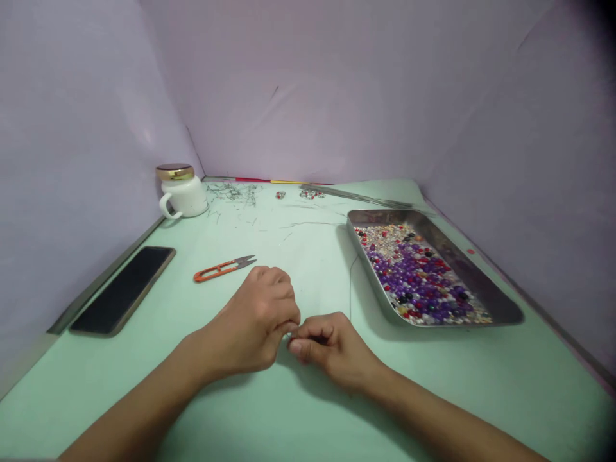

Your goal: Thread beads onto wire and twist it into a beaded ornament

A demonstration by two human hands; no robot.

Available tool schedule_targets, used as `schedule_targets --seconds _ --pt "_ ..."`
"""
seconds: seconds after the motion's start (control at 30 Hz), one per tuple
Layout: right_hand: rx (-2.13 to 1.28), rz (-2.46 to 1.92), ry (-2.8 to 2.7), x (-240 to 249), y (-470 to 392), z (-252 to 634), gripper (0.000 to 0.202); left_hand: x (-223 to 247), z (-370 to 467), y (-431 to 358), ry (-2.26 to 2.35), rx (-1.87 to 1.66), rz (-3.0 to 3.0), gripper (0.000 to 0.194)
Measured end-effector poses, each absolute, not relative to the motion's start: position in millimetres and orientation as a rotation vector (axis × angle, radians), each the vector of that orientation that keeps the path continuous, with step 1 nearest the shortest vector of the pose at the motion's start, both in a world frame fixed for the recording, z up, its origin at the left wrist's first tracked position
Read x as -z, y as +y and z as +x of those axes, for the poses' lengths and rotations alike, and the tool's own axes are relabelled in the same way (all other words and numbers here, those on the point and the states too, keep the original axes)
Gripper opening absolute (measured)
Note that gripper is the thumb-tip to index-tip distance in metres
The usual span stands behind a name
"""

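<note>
My left hand [260, 321] is closed, its fingers curled in a pinch over the middle of the green table. Touching or nearly touching its fingertips is my right hand [332, 350], also pinching with thumb and index finger. Whatever lies between the fingertips is too small and hidden to name. Orange-handled thread snips [216, 271] lie just beyond my left hand, blades pointing right. To the right, a metal tray [380, 295] holds purple, red, white, black and gold beads [423, 282]. A thin wire [351, 292] shows on the table between my right hand and the tray.
A phone [124, 290] lies at the left edge. Behind it stands a white mug [185, 196] with a gold lid. Wire scraps [235, 192], small beaded pieces [312, 194] and a bundle of long wires [359, 195] lie at the back. Pale walls enclose the table.
</note>
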State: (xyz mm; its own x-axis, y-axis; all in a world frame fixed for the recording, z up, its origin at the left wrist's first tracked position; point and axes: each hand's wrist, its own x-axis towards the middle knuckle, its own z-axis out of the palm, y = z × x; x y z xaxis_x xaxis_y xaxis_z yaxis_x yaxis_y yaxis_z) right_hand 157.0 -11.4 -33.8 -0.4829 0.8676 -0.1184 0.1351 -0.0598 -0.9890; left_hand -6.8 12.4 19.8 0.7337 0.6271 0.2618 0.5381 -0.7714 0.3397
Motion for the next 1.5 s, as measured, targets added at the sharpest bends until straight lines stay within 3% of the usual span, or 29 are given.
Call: schedule_targets --seconds 0.3,0.47,0.63,0.83,1.07,1.23,1.37,1.5 --pt "-1.636 -1.105 -1.295 28.3 -6.8 158.4 0.023 -8.3 -3.6 0.7 1.104 -1.057 2.981 0.018" --pt "-1.595 -1.076 -1.206 28.0 -9.7 155.6 0.024 -5.9 2.2 -6.0 1.217 -1.130 2.709 0.016" --pt "-1.532 -1.007 -1.194 27.5 -13.2 154.5 0.022 -10.2 6.0 -3.8 1.339 -0.857 1.946 0.016" --pt "-1.605 -0.934 -1.285 26.8 -13.5 156.2 0.024 -6.7 -4.6 7.5 1.114 -0.525 1.272 0.009" --pt "-1.842 -0.858 -1.330 27.7 -13.8 158.5 0.026 -3.4 -9.6 9.7 0.989 -0.465 1.330 0.004" --pt "-1.786 -0.865 -1.413 26.8 -9.4 161.2 0.022 -9.9 -14.8 14.3 1.005 -0.402 1.508 0.002" --pt "-1.728 -0.878 -1.467 27.7 -5.6 164.2 0.017 -15.0 -22.2 21.0 1.006 -0.514 1.575 0.023" --pt "-1.738 -0.870 -1.494 26.6 -6.0 164.3 0.015 -13.3 -25.1 25.3 0.966 -0.623 1.625 0.021"
